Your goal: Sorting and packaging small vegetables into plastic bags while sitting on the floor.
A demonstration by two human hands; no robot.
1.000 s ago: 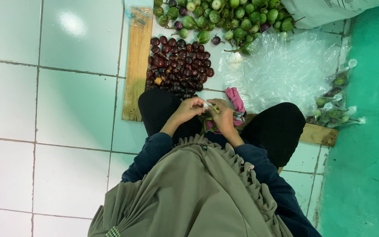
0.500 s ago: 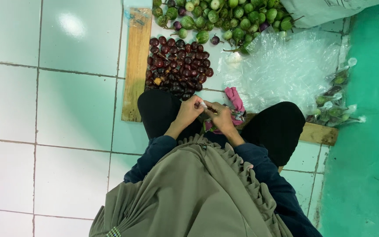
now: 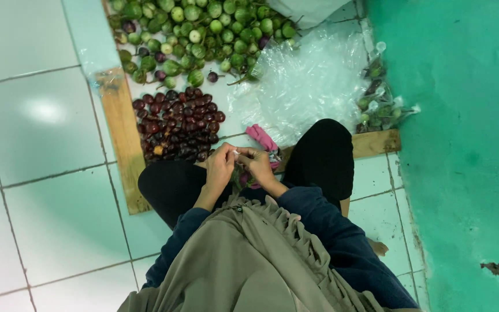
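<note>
- A person sits on a pale tiled floor, seen from above, knees in black cloth spread apart.
- The left hand and right hand meet between the knees, fingertips pressed together, pinching a small clear plastic packet with something green inside; its contents are too small to tell.
- A pink cloth item lies just beyond the right hand.
- A heap of small dark red round fruits sits on a pale wooden board, just beyond the left hand.
- A larger pile of small green round vegetables, a few purple, fills the board's far edge.
- Crumpled clear plastic sheeting lies to the right of the piles.
- Several filled clear bags of green produce rest by the green wall, near the board's right edge.
</note>
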